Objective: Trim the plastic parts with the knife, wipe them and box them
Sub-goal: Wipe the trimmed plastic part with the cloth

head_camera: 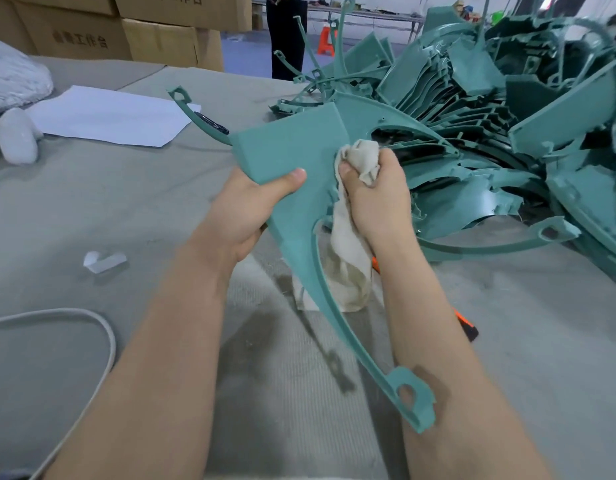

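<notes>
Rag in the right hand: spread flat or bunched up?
Bunched. The right hand grips the rag wadded in its fist against the teal plastic part; the rag's tail hangs loose below.

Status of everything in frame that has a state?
held part: raised, mid-wipe.
cloth: bunched at the top, stained, tail hanging.
left hand: grips the held part's flat panel.
right hand: grips the cloth, pressing it on the held part.
orange-handled tool: set down, mostly hidden by the forearm.
pile of parts: heaped loose, unboxed.
cardboard boxes: stacked, closed.
</notes>
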